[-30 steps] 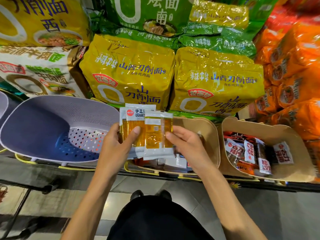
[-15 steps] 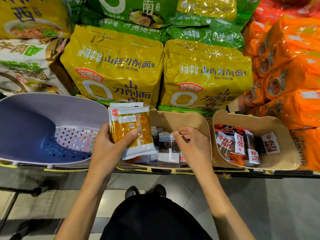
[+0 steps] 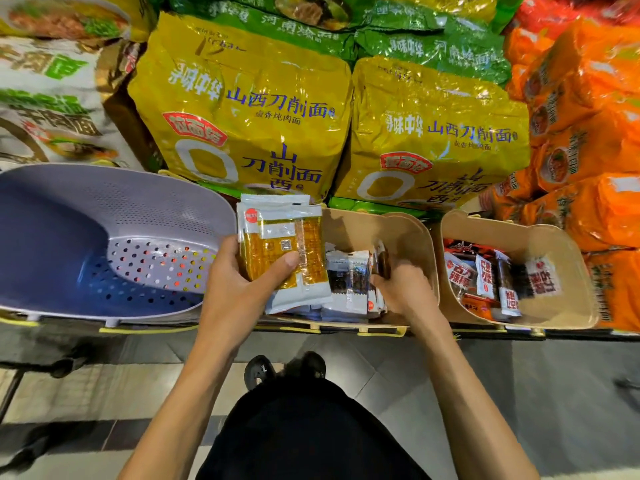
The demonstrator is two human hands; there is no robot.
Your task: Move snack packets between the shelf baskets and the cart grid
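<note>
At frame centre, yellow packets [image 3: 284, 251] were gripped in left hand [image 3: 239, 289], thumb laid across front – right hand [image 3: 401, 292] was curled round a dark packet [image 3: 381, 259] in middle basket [image 3: 367, 230]. "山西刀削面" was printed on upper bags [image 3: 249, 109].

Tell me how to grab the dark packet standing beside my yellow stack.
Pinch the dark packet by its white top seal, coming from above: it stands on end, wedged between the yellow packets in your left hand and your right hand, so only that top edge looks free.
</note>
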